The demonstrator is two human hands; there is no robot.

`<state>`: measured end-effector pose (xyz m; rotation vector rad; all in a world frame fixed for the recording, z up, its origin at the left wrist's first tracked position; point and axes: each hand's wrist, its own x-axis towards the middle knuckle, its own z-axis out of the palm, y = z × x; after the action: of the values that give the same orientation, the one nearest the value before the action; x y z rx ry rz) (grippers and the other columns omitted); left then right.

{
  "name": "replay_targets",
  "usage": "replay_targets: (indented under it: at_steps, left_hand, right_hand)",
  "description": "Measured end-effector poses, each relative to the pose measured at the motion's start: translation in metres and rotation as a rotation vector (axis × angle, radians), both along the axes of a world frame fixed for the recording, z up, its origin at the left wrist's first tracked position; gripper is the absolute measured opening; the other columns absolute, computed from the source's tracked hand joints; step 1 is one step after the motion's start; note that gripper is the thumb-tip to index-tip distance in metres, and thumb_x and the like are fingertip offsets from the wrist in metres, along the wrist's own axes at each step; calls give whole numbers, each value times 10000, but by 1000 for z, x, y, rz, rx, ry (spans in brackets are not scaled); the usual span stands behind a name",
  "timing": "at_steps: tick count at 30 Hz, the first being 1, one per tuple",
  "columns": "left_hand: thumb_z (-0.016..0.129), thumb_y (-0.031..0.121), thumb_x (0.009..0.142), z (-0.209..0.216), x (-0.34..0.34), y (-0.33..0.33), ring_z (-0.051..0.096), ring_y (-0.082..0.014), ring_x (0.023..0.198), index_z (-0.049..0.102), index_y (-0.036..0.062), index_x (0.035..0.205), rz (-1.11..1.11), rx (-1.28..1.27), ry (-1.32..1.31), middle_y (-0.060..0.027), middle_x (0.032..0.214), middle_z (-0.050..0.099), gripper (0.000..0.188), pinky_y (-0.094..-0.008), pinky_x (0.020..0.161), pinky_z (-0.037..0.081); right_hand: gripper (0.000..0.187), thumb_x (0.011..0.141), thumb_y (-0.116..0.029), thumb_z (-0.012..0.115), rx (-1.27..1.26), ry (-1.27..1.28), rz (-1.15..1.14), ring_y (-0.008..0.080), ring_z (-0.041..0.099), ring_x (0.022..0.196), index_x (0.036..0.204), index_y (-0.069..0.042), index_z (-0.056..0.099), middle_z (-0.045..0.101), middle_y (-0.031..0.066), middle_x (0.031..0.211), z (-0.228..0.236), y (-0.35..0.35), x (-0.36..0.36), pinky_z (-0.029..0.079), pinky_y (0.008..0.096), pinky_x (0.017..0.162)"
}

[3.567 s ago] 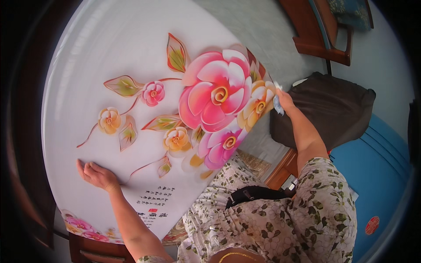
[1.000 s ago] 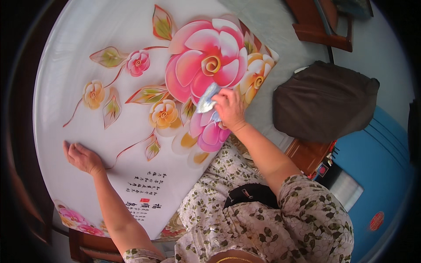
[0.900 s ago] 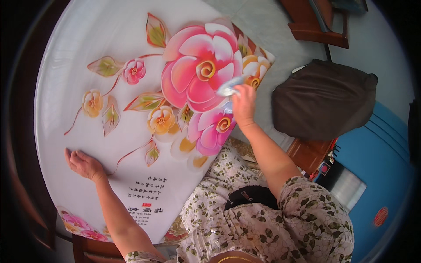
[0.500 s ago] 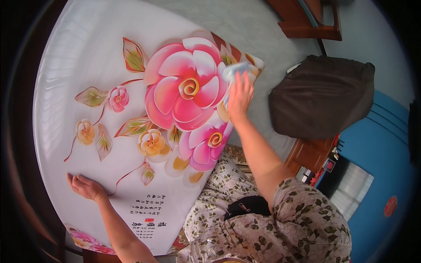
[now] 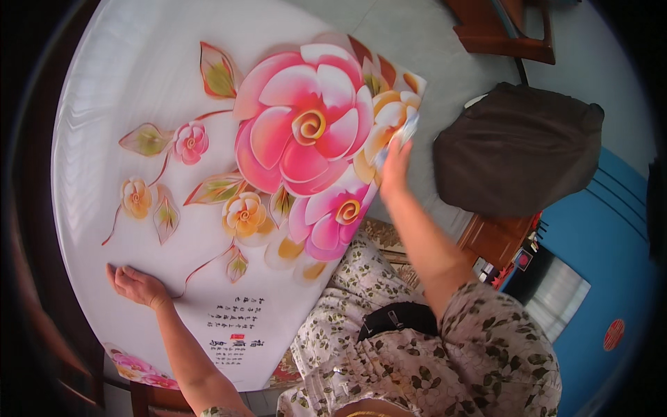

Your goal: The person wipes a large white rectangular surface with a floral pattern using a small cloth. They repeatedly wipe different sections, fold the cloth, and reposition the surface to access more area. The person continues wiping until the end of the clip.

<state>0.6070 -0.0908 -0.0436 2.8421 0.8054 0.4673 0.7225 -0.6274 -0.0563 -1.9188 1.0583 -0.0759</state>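
A pale blue and white cloth (image 5: 409, 128) is in my right hand (image 5: 397, 169), at the right edge of the table. The cloth lies against a yellow flower printed on the white table surface (image 5: 160, 76), and my fingers hide part of it. My left hand (image 5: 138, 285) rests on the near left of the same surface, fingers loosely bent and somewhat apart, with nothing in it. Big pink flowers, smaller yellow ones, leaves and dark lettering decorate the surface between my two hands.
A dark brown cover (image 5: 517, 149) drapes over a bulky thing to the right of the table. Beyond it stand a wooden chair (image 5: 507, 38), a brown wooden cabinet (image 5: 495, 242) and a blue panel (image 5: 618, 236). Grey floor (image 5: 431, 42) shows beside the table's far right edge.
My right hand has moved the cloth toward me and to the right, to the table's edge, uncovering the yellow flower. My left hand stays nearly in place, its fingers slightly more bent.
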Motion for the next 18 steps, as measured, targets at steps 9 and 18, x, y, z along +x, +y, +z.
replay_targets:
  at_steps: [9,18]
  left_hand:
    - [455,174,950,-5,-1,1,434,-337,1201,527,-12,976,-22,34,-24,-192,1318,471,201,-410,982,367]
    - [504,183,918,-18,-8,22,453,-318,1196,591,8,970,-75,-92,-175,-180,1297,505,202,-392,990,359]
  right_hand:
    - [550,960,-452,390,39,-86,-50,278,534,1045,1230,25,425,520,194,1189,-2,-13,15,426,384,905]
    - [568,973,-430,367,-134,132,-140,369,532,1091,1367,-23,320,503,248,1247,16,136,-162,417,426,913]
